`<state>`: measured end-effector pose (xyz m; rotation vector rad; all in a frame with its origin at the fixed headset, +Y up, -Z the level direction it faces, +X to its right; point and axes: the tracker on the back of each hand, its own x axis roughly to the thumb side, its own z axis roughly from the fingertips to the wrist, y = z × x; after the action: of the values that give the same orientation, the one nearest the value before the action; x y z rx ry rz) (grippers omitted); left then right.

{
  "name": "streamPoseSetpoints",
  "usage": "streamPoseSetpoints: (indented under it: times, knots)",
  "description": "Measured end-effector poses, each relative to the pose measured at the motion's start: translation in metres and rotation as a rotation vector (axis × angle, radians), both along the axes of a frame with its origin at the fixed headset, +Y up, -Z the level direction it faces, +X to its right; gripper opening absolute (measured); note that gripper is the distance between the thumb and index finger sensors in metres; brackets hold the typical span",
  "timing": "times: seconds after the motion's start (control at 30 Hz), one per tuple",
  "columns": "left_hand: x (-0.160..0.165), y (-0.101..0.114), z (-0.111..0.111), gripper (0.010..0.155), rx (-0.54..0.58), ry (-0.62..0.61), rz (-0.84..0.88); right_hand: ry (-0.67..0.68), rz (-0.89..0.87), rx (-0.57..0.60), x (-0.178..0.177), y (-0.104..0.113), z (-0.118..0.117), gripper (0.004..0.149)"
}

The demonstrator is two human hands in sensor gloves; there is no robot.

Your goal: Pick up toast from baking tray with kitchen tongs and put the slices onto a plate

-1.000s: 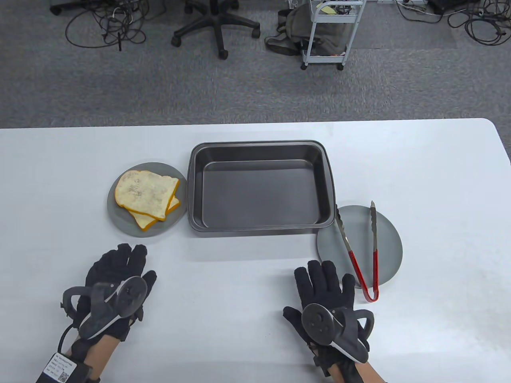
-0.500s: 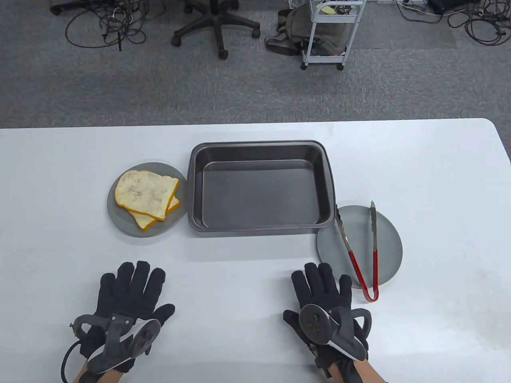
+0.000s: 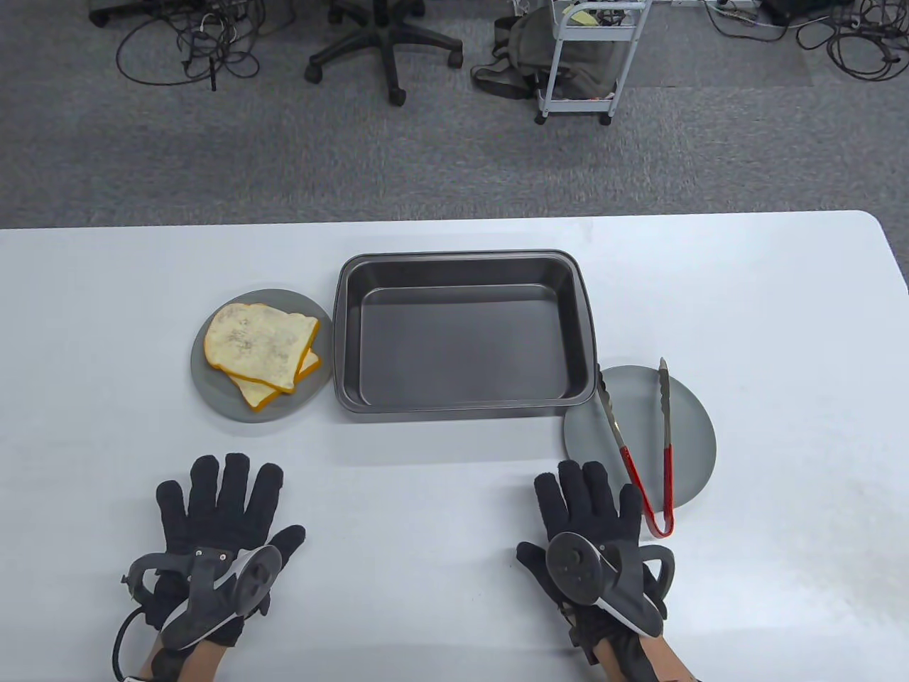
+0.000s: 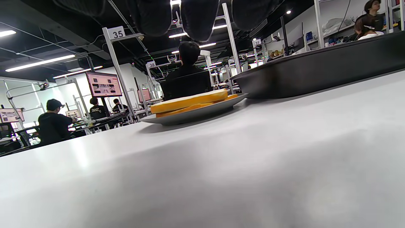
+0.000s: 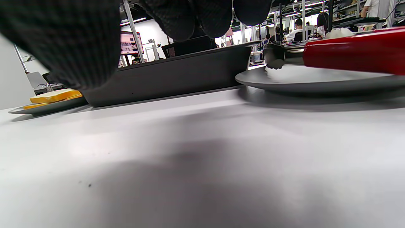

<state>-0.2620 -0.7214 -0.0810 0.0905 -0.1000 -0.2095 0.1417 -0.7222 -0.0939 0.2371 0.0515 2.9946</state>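
Two toast slices (image 3: 261, 348) (image 4: 189, 100) (image 5: 53, 95) lie stacked on a grey plate (image 3: 220, 405) (image 4: 177, 117) left of the dark baking tray (image 3: 463, 401) (image 4: 316, 72) (image 5: 171, 79), which holds nothing. Red-handled tongs (image 3: 643, 455) (image 5: 348, 52) rest on a second grey plate (image 3: 692, 440) (image 5: 316, 84) at the tray's right. My left hand (image 3: 216, 497) lies flat on the table below the toast plate, fingers straight. Just left of the tongs' handle end, my right hand (image 3: 586, 497) lies flat as well and holds nothing.
The white table (image 3: 440, 554) ends at a rounded right edge. Beyond its far edge are an office chair base (image 3: 387, 50), a wheeled cart (image 3: 579, 64) and floor cables. People sit at workstations in the wrist views' background.
The left hand turned from tilted to flat, fingers spread on the table. The right hand slid slightly right, closer to the tongs. Toast, tray, plates and tongs stayed put.
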Motion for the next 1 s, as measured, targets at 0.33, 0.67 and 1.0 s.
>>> streamPoseSetpoints:
  times: [0.33, 0.67, 1.0]
  knots:
    - [-0.001, 0.000, 0.000, 0.082, 0.008, 0.002, 0.000, -0.033, 0.026, 0.006, 0.005, 0.001, -0.002, 0.087]
    - [-0.001, -0.002, 0.000, 0.082, 0.014, 0.001, 0.006, -0.061, 0.024, -0.012, 0.012, 0.000, -0.005, 0.089]
    - [0.000, -0.002, 0.001, 0.082, 0.009, 0.002, 0.007, -0.054, 0.023, -0.011, 0.011, -0.001, -0.006, 0.089]
